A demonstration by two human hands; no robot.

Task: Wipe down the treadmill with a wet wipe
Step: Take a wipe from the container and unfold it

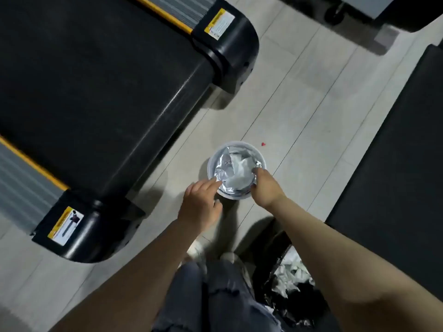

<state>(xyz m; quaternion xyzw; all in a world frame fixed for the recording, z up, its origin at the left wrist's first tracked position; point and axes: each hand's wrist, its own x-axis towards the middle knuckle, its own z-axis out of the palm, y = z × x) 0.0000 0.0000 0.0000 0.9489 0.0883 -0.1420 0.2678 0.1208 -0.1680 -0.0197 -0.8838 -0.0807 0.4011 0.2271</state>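
Standing at the rear end of the treadmill (100, 97), I am looking down at a round white tub of wet wipes (236, 170) sitting on the pale tiled floor (299, 104) at the centre of the frame. Silver foil (221, 174) is lining its open top, and a crumpled white wet wipe (239, 172) is bunching up out of the middle of it.

My right hand (266, 188) is gripping the tub's lower right rim, fingers curling over the edge against the foil. My left hand (200, 204) is reaching in from the lower left, its fingers lying fairly straight with the tips touching the foil at the tub's left edge; I cannot tell whether they are pinching anything.

The treadmill's dark belt is filling the upper left of the frame, with yellow-edged grey side rails and black end caps, each carrying a yellow-and-white warning label (219, 23). A second dark machine (395, 176) is running along the right edge. A tiny red speck (263, 144) is lying on the tiles just up and right of the tub. At the bottom, my jeans (215, 298) and light shoes are showing, and just to their right a black bag (294, 283) is holding crumpled white wipes.
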